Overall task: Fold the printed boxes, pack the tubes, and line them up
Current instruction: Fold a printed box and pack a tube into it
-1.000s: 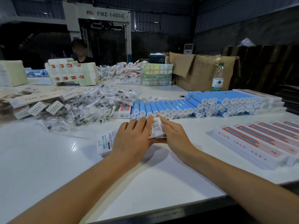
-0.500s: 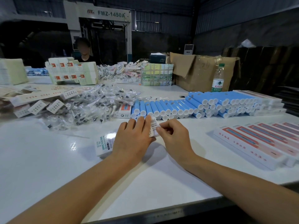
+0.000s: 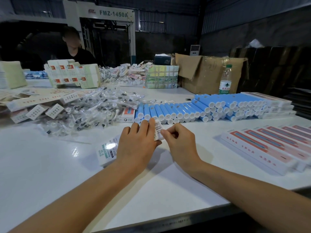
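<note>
Printed box [image 3: 107, 151] flat on glossy white table [image 3: 42, 174], dim warehouse.

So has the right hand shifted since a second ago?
Yes. The right hand has pulled back a little from the row of blue tubes toward the near table edge, fingers now pinching the barcode end of the printed box.
</note>
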### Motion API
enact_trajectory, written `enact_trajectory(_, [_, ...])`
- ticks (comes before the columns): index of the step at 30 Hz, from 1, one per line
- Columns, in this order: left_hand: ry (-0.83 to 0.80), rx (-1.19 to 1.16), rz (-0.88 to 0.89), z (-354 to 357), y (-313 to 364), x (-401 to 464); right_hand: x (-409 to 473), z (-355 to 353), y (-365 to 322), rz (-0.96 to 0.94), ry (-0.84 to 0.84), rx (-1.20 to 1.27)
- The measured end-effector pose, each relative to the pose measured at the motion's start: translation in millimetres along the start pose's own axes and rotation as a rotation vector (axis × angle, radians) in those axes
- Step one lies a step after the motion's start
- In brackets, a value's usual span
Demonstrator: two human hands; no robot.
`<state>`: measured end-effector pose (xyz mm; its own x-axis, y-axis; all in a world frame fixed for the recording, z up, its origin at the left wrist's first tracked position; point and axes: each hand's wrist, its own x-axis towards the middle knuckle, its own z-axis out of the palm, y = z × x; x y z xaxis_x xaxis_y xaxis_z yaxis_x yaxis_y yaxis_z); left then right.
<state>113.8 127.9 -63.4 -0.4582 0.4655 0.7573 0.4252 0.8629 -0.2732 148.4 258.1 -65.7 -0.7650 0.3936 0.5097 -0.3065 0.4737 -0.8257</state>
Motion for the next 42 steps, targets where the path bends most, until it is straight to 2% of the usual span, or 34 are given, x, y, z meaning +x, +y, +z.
enact_trajectory(11, [0.021, -0.013, 0.001, 1.4, -5.6, -1.2, -4.5, -1.3, -2.8, -0.130, -0.048, -0.022])
enact_trajectory(20, [0.014, -0.086, 0.072, 8.1, -8.0, -1.7, 3.9, -5.9, -1.2, -0.076, -0.228, -0.024])
enact_trajectory(22, [-0.002, -0.135, 0.036, 5.4, -12.1, 1.1, 4.3, -7.0, -2.3, -0.072, -0.263, 0.033])
enact_trajectory(25, [-0.074, -0.430, -0.141, -7.1, -24.5, 13.3, 5.0, -8.9, -3.7, -0.076, -0.252, 0.129])
enact_trajectory(27, [-0.020, -0.864, -0.311, -15.9, -34.2, 19.5, 5.6, -10.5, -2.4, -0.103, -0.240, 0.096])
enact_trajectory(28, [0.020, -1.142, -0.444, -20.7, -38.6, 21.5, 5.0, -10.3, -1.9, -0.113, -0.257, 0.075])
enact_trajectory(30, [0.072, -1.684, -0.820, -21.8, -45.9, 26.1, 3.2, -7.3, -4.4, -0.112, -0.360, 0.061])
enact_trajectory(32, [0.062, -2.059, -1.147, -14.5, -47.7, 28.5, 0.4, 0.1, -9.2, -0.122, -0.508, 0.019])
enact_trajectory(33, [0.060, -2.153, -1.256, -11.9, -46.2, 28.9, -1.4, 4.4, -10.7, -0.147, -0.566, -0.029])
enact_trajectory(35, [0.050, -2.220, -1.387, -9.9, -40.8, 29.4, -4.5, 11.0, -11.2, -0.203, -0.620, -0.134])
enact_trajectory(38, [0.015, -2.229, -1.412, -6.0, -35.1, 28.2, -6.3, 12.0, -8.0, -0.207, -0.596, -0.134])
enact_trajectory(40, [0.004, -2.117, -1.366, -2.6, -37.6, 26.9, -4.0, 9.5, -6.1, -0.178, -0.548, -0.052])
enact_trajectory(42, [-0.063, -1.871, -1.289, 2.8, -40.2, 23.7, 0.4, 6.0, -4.2, -0.172, -0.496, -0.032])
